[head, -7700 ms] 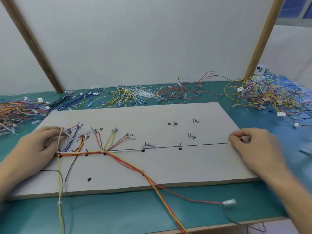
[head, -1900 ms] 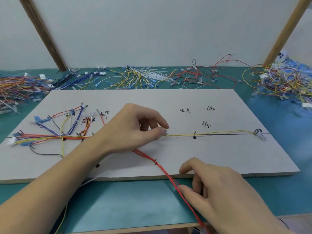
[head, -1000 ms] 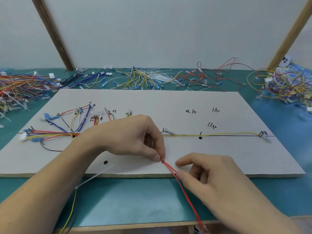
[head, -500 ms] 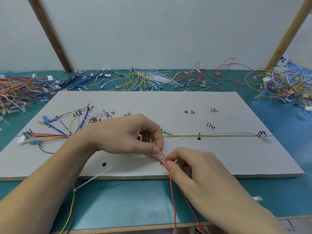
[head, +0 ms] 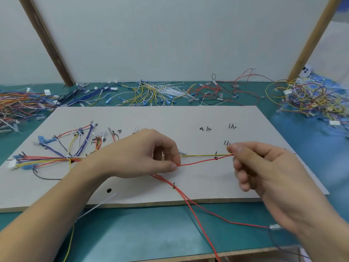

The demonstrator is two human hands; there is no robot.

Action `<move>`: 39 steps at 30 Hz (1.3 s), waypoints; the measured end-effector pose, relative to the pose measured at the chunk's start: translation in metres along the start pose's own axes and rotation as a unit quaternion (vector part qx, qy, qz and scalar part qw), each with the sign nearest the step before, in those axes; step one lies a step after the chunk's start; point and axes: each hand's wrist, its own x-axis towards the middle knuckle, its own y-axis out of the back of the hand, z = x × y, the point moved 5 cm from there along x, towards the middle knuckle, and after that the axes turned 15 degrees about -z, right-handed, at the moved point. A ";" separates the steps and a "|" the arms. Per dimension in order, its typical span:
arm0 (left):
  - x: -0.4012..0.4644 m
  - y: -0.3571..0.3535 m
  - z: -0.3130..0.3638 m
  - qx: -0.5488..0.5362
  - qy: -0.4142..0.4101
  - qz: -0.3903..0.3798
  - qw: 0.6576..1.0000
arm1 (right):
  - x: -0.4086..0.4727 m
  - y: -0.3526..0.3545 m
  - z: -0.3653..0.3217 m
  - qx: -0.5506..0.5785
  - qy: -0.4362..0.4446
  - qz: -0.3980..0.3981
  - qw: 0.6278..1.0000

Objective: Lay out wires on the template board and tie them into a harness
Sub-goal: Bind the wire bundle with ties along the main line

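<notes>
We see the board [head: 170, 118] lying flat across the middle of the frame on a teal table [head: 132, 229]. Our left hand [head: 139, 154] sits at centre, thumb and forefinger pinched on a red wire [head: 204, 161] right at the fingertips. Our right hand [head: 264, 167], at centre right, pinches the same wire between thumb and forefinger near its upper left edge, the other fingers loosely curled. The wire runs nearly straight between the two grips, rising slightly toward the right, just below a yellow wire [head: 202, 155] that lies along the drawn black line on the board. Both hands hold the red wire a little above the board, so far as we can tell. Below the left hand more red wires [head: 188, 201] run down and to the right off the front edge of the board, held together by a small dark tie [head: 173, 185]; one ends in a pale terminal [head: 274, 227] at lower right. At the left of the board a bundle [head: 52, 158] of red, yellow and blue wires fans out, with a white connector [head: 11, 164] at its far left end. A white cable tie [head: 98, 205] lies over the front edge at lower left. Loose wire piles [head: 154, 91] line the back of the table in the upper part of the frame.
</notes>
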 end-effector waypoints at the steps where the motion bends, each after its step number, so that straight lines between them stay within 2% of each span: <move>1: 0.002 -0.001 0.001 0.012 0.003 0.011 1.000 | 0.002 0.012 0.002 -0.005 -0.012 0.010 1.000; 7: 0.016 -0.001 0.007 0.052 0.012 0.069 0.996 | 0.020 0.050 0.012 -0.172 -0.092 -0.026 0.981; 15: 0.052 0.003 0.027 0.142 0.068 0.071 0.985 | 0.059 0.061 -0.002 -0.351 -0.097 -0.042 0.930; 19: 0.072 -0.002 0.039 0.117 0.043 0.071 0.990 | 0.073 0.060 -0.011 -0.422 -0.078 -0.036 0.902; 21: 0.081 -0.007 0.041 0.106 0.041 0.063 0.992 | 0.079 0.060 -0.013 -0.433 -0.066 -0.048 0.897; 26: 0.088 -0.013 0.035 0.050 0.041 0.076 0.995 | 0.100 0.054 -0.020 -0.384 -0.049 -0.109 0.916; 31: 0.090 -0.019 0.035 0.038 0.025 0.096 0.994 | 0.118 0.053 -0.018 -0.412 -0.068 -0.176 0.891; 36: 0.089 -0.025 0.033 0.048 0.022 0.113 0.992 | 0.114 0.066 -0.010 -0.412 -0.072 -0.171 0.892; 39: 0.088 -0.028 0.033 0.049 0.008 0.127 0.991 | 0.116 0.065 -0.010 -0.452 -0.073 -0.157 0.875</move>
